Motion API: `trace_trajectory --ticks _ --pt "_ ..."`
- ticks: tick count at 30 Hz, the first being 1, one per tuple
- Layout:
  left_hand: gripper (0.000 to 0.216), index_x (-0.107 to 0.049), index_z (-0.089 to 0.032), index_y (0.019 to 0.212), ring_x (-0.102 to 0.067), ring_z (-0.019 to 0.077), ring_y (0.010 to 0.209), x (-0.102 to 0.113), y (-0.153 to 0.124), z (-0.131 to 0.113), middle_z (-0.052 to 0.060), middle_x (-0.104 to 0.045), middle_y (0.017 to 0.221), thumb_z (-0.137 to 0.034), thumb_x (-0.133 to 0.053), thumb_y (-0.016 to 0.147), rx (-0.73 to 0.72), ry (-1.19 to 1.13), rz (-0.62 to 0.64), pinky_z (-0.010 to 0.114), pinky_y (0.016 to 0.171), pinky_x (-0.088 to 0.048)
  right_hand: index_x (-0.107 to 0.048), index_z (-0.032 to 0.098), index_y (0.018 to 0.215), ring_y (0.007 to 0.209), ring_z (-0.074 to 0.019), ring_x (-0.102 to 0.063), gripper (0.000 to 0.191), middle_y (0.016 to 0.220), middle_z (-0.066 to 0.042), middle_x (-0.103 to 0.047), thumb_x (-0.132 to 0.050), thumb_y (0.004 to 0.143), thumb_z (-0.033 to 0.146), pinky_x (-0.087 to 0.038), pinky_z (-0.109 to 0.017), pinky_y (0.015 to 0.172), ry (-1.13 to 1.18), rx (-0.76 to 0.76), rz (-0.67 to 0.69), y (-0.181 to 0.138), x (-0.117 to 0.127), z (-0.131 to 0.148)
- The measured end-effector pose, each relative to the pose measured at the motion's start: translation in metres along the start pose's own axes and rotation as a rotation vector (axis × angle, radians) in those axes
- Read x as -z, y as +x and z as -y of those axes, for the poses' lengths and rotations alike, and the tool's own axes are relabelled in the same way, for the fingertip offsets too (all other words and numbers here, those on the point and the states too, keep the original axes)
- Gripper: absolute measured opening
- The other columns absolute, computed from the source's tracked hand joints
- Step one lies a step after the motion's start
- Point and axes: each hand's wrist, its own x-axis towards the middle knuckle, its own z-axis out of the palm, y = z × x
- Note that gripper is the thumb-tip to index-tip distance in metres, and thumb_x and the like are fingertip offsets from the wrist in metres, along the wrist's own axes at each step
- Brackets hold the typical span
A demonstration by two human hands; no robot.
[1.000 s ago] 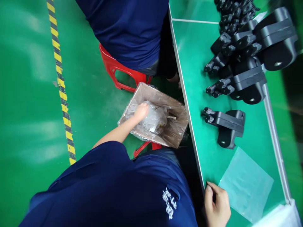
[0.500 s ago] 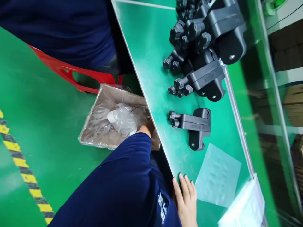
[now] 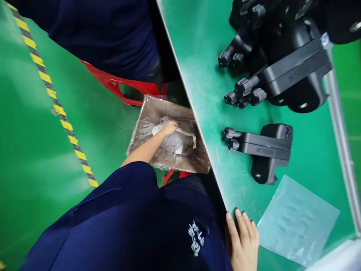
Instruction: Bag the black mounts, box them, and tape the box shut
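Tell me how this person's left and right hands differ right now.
The left hand is down inside the cardboard box, at the crumpled clear plastic; the right hand rests at the edge of the green table.
The left hand looks curled, while the right hand is outstretched.
The left hand appears smaller in this view than the right hand.
Both are bare.

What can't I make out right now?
In the head view:
What the left hand holds, if anything: hidden by the hand itself.
The right end of the box: hidden by the table.
White bundle: blurred, cut off by bottom-right corner.
Topmost black parts: cut off by the top edge.
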Motion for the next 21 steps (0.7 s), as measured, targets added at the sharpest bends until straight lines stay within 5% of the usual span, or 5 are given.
trace_trajectory --ticks 5,10,16,19,21 --pt "0.023 -0.069 -0.010 0.092 -0.066 0.0162 0.076 0.061 -0.040 0.038 0.006 -0.071 0.087 -0.031 -0.068 0.084 0.099 -0.014 -0.056 0.032 0.072 -0.055 -0.022 0.020 0.155 0.148 -0.0314 -0.025 0.070 0.162 -0.010 -0.020 -0.050 0.092 0.005 -0.030 -0.054 0.115 -0.053 -0.002 -0.053 0.001 -0.003 0.001" --pt "0.019 -0.073 -0.009 0.076 -0.067 0.0213 0.073 0.066 -0.070 0.035 0.009 -0.072 0.075 -0.026 -0.072 0.066 0.051 -0.038 -0.128 0.036 0.075 -0.055 -0.021 0.020 0.155 0.142 -0.0362 -0.036 0.071 0.158 -0.016 -0.030 -0.053 0.092 0.009 -0.038 -0.056 0.107 -0.092 -0.007 -0.068 0.000 -0.007 0.002" --pt "0.047 -0.067 -0.015 0.116 -0.048 0.0299 0.130 0.093 -0.100 -0.015 0.014 -0.060 0.133 -0.023 -0.066 0.069 -0.141 0.111 -0.303 0.043 0.115 -0.031 -0.019 0.021 0.156 0.129 -0.0347 -0.051 0.070 0.143 -0.019 -0.052 -0.049 0.093 0.010 -0.042 -0.053 0.102 -0.102 -0.014 -0.066 0.000 -0.009 0.002" --pt "0.068 -0.049 -0.005 0.135 -0.040 0.0353 0.137 0.108 -0.143 -0.032 0.021 -0.051 0.142 -0.031 -0.060 0.074 -0.058 0.416 -0.528 0.047 0.114 -0.031 -0.026 0.022 0.154 0.126 -0.0296 -0.053 0.065 0.138 -0.016 -0.058 -0.044 0.094 0.007 -0.040 -0.050 0.104 -0.106 -0.047 -0.061 -0.001 -0.009 0.009" --pt "0.059 -0.053 -0.009 0.131 -0.053 0.0362 0.126 0.109 -0.169 -0.039 0.020 -0.062 0.129 -0.042 -0.048 0.083 0.084 0.646 -0.321 0.046 0.102 -0.044 -0.036 0.024 0.150 0.128 -0.0266 -0.052 0.059 0.138 -0.012 -0.058 -0.041 0.093 0.006 -0.040 -0.048 0.105 -0.106 -0.068 -0.052 0.000 -0.007 0.014"
